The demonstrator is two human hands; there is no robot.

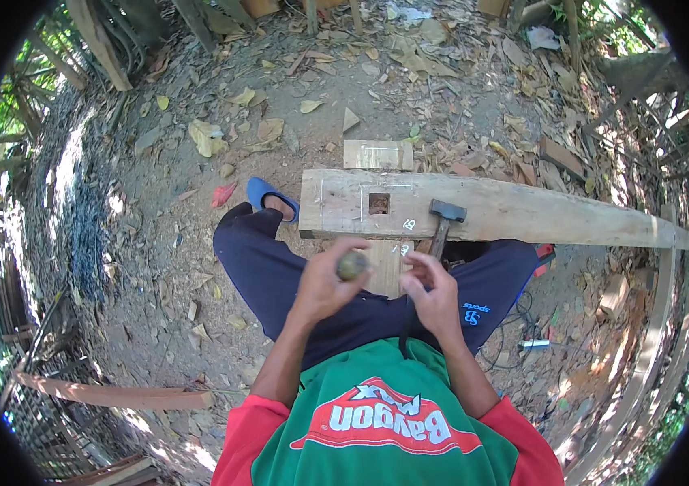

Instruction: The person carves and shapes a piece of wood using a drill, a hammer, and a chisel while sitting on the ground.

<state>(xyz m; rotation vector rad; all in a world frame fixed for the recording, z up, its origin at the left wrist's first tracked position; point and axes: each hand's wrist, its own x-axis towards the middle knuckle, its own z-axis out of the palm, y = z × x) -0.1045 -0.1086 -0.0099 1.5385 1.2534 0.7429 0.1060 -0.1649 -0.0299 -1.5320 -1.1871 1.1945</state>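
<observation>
My left hand is closed around a round, greenish-brown object, seen end-on and a little blurred. Its kind is unclear. Across from it, my right hand has its fingers loosely curved and apart, with nothing visible between them. A hammer rests with its dark head on the long wooden beam. Its handle slants back toward my right hand, whose fingers partly hide the lower end. Near the beam's left end is a square hole, with pencil or chalk lines around it.
A short board pokes out beyond the beam, and a wood piece shows between my legs. Dry leaves and wood scraps cover the ground. Dark cable lies at the right. A timber strip sits at the lower left.
</observation>
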